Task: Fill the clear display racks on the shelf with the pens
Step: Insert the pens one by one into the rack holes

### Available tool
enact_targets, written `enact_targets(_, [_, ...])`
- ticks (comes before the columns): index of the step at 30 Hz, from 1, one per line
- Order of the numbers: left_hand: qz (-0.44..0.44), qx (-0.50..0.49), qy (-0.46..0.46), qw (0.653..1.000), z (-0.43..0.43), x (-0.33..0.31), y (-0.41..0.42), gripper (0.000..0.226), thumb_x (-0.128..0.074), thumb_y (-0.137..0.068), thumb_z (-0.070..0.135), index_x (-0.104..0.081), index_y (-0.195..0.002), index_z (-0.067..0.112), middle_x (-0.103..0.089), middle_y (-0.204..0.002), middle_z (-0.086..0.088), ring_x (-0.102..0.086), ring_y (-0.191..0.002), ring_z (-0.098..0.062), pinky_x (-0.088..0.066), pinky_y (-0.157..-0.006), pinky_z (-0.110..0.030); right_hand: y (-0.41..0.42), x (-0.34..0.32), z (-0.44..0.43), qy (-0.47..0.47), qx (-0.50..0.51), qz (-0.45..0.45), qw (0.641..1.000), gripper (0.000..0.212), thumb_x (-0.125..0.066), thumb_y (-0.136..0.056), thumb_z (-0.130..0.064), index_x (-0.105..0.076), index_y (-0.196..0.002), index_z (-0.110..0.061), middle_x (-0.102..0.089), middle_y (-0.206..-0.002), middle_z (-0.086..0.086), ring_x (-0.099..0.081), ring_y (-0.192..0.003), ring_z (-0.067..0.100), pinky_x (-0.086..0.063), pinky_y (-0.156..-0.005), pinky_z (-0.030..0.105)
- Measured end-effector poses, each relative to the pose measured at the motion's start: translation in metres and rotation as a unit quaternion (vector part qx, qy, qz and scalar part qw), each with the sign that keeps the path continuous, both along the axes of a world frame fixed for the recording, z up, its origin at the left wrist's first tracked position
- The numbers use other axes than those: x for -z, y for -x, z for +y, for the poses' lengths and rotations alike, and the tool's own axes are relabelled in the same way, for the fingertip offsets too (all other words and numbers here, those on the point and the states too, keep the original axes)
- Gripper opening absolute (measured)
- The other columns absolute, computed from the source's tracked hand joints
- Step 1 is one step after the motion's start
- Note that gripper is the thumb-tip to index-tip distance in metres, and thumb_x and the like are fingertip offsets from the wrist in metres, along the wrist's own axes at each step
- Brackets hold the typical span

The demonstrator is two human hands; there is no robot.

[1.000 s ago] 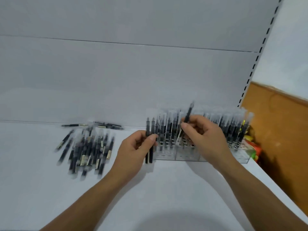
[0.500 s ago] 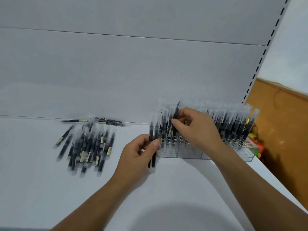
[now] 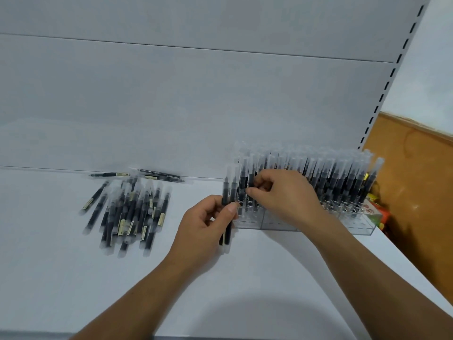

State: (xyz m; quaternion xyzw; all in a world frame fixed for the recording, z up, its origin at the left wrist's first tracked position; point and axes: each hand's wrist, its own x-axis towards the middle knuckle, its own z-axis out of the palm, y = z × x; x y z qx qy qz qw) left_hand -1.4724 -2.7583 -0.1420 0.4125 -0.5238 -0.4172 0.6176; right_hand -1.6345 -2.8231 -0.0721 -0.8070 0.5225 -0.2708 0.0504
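Lying loose at the left of the white shelf (image 3: pixel 61 278), a heap of black pens (image 3: pixel 127 214) with clear caps waits to be racked, a few strays just behind it against the back panel (image 3: pixel 171 99). Near the middle, the person's left hand (image 3: pixel 203 227) has its fingers curled round 2 pens (image 3: pixel 229 192), thumb pressed across them, holding them upright just beside the left end of the clear display racks (image 3: pixel 362 229). The right hand (image 3: pixel 284 195) reaches into that end, its fingers (image 3: pixel 249 191) pinching what appears to be a single pen (image 3: pixel 251 175) among those standing there; blur makes it hard to tell whether its tip is seated. The racks stand in a row toward the shelf's right end, packed with upright pens across the back rows, with open holes visible along the front edge. The step in hand looks to be seating 1 pen. It would go best with the pen kept vertical over a free hole and pressed straight down until it stops, fingers held low so neighbouring caps are not knocked, and the left hand's 2 pens kept close for a quick hand-over. The shelf is a smooth white board with a pale panelled back; at the right a white slotted upright (image 3: pixel 389 94) rises, with an orange-brown wall (image 3: pixel 421 182) beyond and colourful packaging (image 3: pixel 375 213) wedged beside the last rack.
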Motion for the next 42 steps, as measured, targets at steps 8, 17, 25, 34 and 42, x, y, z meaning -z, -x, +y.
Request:
enact_targets(8, [0.015,0.008,-0.006,1.0,-0.002,0.002,0.001,0.025,-0.069,-0.075,0.045,-0.072,-0.084,0.022,-0.064,-0.076,-0.002,-0.054,-0.067,-0.013,-0.045,-0.061,-0.023,-0.003,0.003,-0.003,0.005,0.051,0.032,0.998,0.031,-0.062,-0.086,-0.053,-0.055,-0.067,-0.03,-0.057,-0.062,-0.015,-0.047,-0.061,-0.003,-0.034,-0.056,0.024])
enact_targets(17, [-0.002,0.014,-0.004,1.0,-0.003,0.004,-0.002,0.03,-0.068,-0.074,0.05,-0.072,-0.087,0.024,-0.066,-0.078,0.0,-0.056,-0.07,-0.012,-0.047,-0.064,-0.026,-0.001,0.006,0.008,-0.025,0.055,0.055,0.997,0.029,-0.057,-0.086,-0.061,-0.057,-0.072,-0.036,-0.056,-0.066,-0.017,-0.053,-0.069,0.006,-0.04,-0.062,0.027])
enact_targets(25, [-0.018,0.021,0.004,1.0,-0.004,0.005,-0.002,0.03,-0.068,-0.076,0.05,-0.071,-0.085,0.022,-0.063,-0.076,-0.006,-0.055,-0.068,-0.017,-0.045,-0.064,-0.033,0.004,0.009,0.035,-0.187,-0.14,-0.299,0.925,0.013,-0.07,-0.085,-0.038,-0.074,-0.087,-0.026,-0.057,-0.068,0.013,-0.052,-0.061,0.009,-0.045,-0.059,0.02])
enact_targets(34, [-0.036,0.028,0.002,0.999,-0.003,0.007,-0.002,0.028,-0.065,-0.079,0.048,-0.073,-0.089,0.023,-0.068,-0.079,-0.006,-0.06,-0.074,-0.018,-0.046,-0.071,-0.037,0.005,0.004,0.031,-0.157,-0.11,-0.427,0.884,0.009,-0.071,-0.087,-0.022,-0.072,-0.087,-0.014,-0.057,-0.053,-0.017,-0.048,-0.046,-0.005,-0.038,-0.048,0.005])
enact_targets(42, [-0.052,0.007,0.006,0.999,-0.006,0.01,-0.003,0.03,-0.064,-0.077,0.053,-0.073,-0.088,0.026,-0.071,-0.082,0.0,-0.064,-0.074,-0.013,-0.048,-0.076,-0.032,0.025,-0.022,0.011,-0.003,-0.029,-0.43,0.902,0.012,-0.07,-0.088,-0.028,-0.071,-0.089,-0.016,-0.041,-0.052,-0.013,-0.034,-0.044,0.001,-0.035,-0.046,0.009])
